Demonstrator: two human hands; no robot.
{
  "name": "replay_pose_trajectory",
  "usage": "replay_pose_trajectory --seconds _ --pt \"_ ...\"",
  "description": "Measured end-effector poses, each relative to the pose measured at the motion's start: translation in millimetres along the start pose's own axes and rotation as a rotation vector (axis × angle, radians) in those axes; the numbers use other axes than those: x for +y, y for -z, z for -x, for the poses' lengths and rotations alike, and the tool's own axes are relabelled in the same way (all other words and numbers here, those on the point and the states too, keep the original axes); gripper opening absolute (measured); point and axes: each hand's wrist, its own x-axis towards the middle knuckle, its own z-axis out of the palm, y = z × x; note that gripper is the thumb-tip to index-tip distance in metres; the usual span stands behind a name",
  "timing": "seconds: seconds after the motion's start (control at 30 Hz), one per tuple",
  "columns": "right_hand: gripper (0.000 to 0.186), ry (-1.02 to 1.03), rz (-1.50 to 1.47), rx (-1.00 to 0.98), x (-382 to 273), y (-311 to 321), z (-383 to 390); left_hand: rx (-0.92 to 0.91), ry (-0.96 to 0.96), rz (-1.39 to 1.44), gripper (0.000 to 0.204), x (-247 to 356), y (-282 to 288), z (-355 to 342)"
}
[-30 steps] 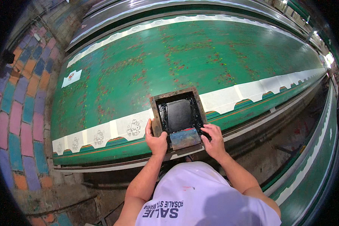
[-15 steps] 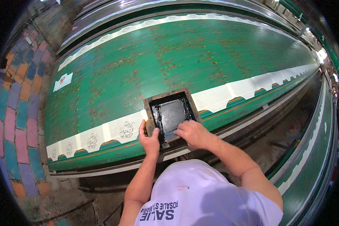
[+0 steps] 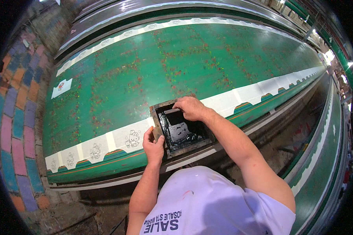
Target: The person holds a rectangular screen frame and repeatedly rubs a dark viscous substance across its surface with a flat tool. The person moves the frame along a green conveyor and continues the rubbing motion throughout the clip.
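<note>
A small rectangular printing screen frame [image 3: 191,148] rests on a white fabric strip [image 3: 113,141] along the near edge of the green table. Wet black ink [image 3: 176,145] coats the mesh inside it, thickest toward the near side. My left hand [image 3: 153,147] grips the frame's left side, thumb and fingers apart around the rim. Inside the far end, my right hand [image 3: 192,108] is closed on a squeegee [image 3: 171,111]; only its left part shows past my fingers. Left of the frame, black outline cartoon prints [image 3: 132,138] run along the strip.
The long green table [image 3: 117,94] is speckled with paint. A small white printed piece [image 3: 61,88] lies at its left end. Another printed strip [image 3: 151,27] follows the far edge. Coloured bricks [image 3: 17,137] border the left, and a second green table [image 3: 321,188] stands at the right.
My right hand has moved with the squeegee from the near end of the frame to the far end. My left hand keeps its grip on the frame's left side.
</note>
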Motion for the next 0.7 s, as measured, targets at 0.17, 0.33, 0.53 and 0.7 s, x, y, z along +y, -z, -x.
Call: replay_pose_trajectory --seconds 0.17,0.33,0.53,0.7 --pt "0.043 0.076 0.071 0.054 -19.5 -13.5 38.6 -0.011 -0.033 0.047 0.064 -5.7 -0.4 -1.7" --pt "0.043 0.134 0.07 0.071 -48.3 -20.0 84.1 -0.014 -0.033 0.005 0.064 -10.2 0.4 -3.2" --pt "0.041 0.105 0.1 0.047 -84.4 -22.9 125.9 0.021 0.008 0.09 0.07 -9.0 -5.4 3.6" --pt "0.04 0.087 0.054 0.045 -97.8 -20.9 141.9 0.025 -0.095 -0.093 0.08 -12.1 -8.0 9.3"
